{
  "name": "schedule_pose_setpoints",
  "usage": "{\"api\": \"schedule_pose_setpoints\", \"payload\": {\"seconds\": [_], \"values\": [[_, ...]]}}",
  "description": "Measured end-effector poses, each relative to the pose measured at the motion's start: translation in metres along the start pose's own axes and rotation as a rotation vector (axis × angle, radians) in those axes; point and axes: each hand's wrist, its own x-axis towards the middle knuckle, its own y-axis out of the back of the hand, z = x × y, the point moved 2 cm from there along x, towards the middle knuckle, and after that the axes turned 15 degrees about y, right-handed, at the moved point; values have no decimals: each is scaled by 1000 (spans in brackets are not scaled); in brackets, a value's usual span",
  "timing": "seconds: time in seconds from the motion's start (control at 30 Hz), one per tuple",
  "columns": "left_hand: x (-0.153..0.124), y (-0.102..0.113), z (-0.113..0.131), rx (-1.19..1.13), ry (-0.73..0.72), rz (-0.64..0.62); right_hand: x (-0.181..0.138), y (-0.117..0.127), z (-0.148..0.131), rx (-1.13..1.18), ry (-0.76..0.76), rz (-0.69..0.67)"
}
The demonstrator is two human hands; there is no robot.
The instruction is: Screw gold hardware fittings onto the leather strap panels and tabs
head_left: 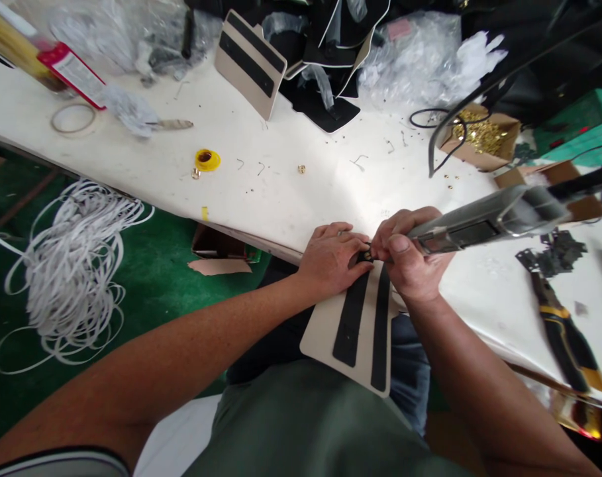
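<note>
My right hand point(412, 255) is wrapped around the front end of a grey electric screwdriver point(484, 218), which slants up to the right. Its tip, mostly hidden by my fingers, meets a small dark piece with a brass-coloured fitting point(367, 254). My left hand point(333, 260) grips that spot between thumb and forefinger, at the upper end of a beige panel point(325, 331). Two black strips point(353, 324) run along the panel. Its near end extends off the table edge over my lap; its far end is under my hands.
Long-handled pliers point(566, 338) lie at right beside dark metal plates point(553, 255). Behind are a box of brass pieces point(484, 136) and a hanging black cable point(432, 149). A yellow tape roll point(207, 159) and similar panels point(251, 63) lie farther back. White cord point(75, 278) is heaped at left.
</note>
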Motion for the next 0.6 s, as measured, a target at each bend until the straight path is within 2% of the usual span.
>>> {"api": "schedule_pose_setpoints", "payload": {"seconds": [0.1,0.43,0.6], "values": [[0,0,1,-1,4,6,2,0,0,42,5,108],[-1,1,1,-2,-26,4,5,-2,-2,125,-25,198],[0,1,1,-15,-12,10,8,-7,-4,262,1,244]]}}
